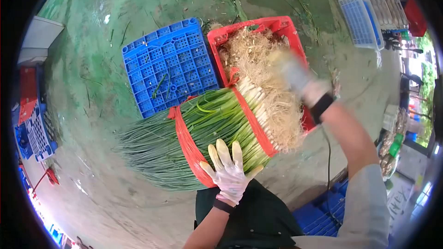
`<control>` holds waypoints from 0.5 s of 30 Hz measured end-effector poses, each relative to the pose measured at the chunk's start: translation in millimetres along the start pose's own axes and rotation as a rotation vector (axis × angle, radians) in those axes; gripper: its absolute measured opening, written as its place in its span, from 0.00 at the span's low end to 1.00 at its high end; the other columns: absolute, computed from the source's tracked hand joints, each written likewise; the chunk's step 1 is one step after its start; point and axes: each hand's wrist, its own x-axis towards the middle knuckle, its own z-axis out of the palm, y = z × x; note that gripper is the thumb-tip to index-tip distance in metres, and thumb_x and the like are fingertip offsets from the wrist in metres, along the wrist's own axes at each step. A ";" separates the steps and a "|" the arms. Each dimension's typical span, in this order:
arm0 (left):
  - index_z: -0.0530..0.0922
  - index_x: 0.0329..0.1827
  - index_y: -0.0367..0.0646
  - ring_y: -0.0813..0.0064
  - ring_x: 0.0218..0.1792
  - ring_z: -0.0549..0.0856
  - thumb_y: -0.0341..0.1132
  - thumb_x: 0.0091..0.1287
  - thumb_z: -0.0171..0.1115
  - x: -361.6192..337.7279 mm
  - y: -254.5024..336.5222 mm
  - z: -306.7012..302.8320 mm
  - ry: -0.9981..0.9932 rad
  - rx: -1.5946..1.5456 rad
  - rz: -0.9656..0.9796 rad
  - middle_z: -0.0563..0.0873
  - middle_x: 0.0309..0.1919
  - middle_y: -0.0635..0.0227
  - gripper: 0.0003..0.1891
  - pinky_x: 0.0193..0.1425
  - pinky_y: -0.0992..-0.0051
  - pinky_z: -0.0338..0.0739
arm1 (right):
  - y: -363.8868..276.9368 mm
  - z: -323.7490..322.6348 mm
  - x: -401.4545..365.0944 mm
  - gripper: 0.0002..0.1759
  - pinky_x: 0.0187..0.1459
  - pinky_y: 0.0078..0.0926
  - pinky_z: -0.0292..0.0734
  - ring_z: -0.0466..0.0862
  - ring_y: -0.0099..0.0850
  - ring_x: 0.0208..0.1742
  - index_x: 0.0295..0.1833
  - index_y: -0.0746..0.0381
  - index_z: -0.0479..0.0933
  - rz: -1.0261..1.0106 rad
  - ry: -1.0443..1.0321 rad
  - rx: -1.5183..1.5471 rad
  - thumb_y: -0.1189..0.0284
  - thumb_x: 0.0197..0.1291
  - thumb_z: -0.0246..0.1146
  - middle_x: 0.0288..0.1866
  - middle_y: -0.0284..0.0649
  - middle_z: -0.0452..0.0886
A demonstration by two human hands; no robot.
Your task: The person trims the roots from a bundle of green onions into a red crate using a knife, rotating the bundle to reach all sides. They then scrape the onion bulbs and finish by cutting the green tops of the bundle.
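The bundle of green onions lay with its root end at the red crate. The left hand rested on its near side, fingers apart. The right hand blurred near its roots, finger state unclear. Beyond it sat the blue crate.

My left hand lies palm down, gloved, its fingers spread and pointing away from me, the thumb angled out toward my right side. Behind it, a dark band circles the wrist, and the bare left forearm runs back toward me. My right hand, gloved too, is farther out and to the right, too blurred to show how its fingers sit. Behind that hand come a black band, the bare right forearm and a pale sleeve at the elbow.
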 end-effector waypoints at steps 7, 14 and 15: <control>0.60 0.80 0.46 0.24 0.76 0.61 0.78 0.40 0.74 -3.0 -1.6 2.3 0.003 0.049 -0.001 0.63 0.79 0.37 0.67 0.68 0.18 0.56 | -49.0 4.7 -7.2 0.26 0.54 0.35 0.80 0.86 0.48 0.50 0.71 0.65 0.72 -0.628 -0.174 -0.701 0.57 0.80 0.57 0.48 0.55 0.85; 0.63 0.82 0.46 0.32 0.80 0.60 0.76 0.46 0.73 10.9 2.9 -16.9 -0.070 0.029 0.055 0.60 0.82 0.40 0.64 0.72 0.21 0.52 | -40.2 13.8 -17.1 0.29 0.62 0.40 0.78 0.85 0.49 0.57 0.68 0.65 0.74 -0.219 -0.101 -0.189 0.50 0.79 0.56 0.56 0.57 0.84; 0.62 0.83 0.45 0.35 0.82 0.59 0.77 0.47 0.71 20.1 2.4 -14.7 -0.077 0.018 0.098 0.59 0.83 0.43 0.64 0.75 0.24 0.51 | -54.6 1.7 -28.4 0.28 0.62 0.38 0.78 0.85 0.44 0.57 0.70 0.65 0.74 -0.135 0.024 0.019 0.53 0.81 0.55 0.56 0.53 0.85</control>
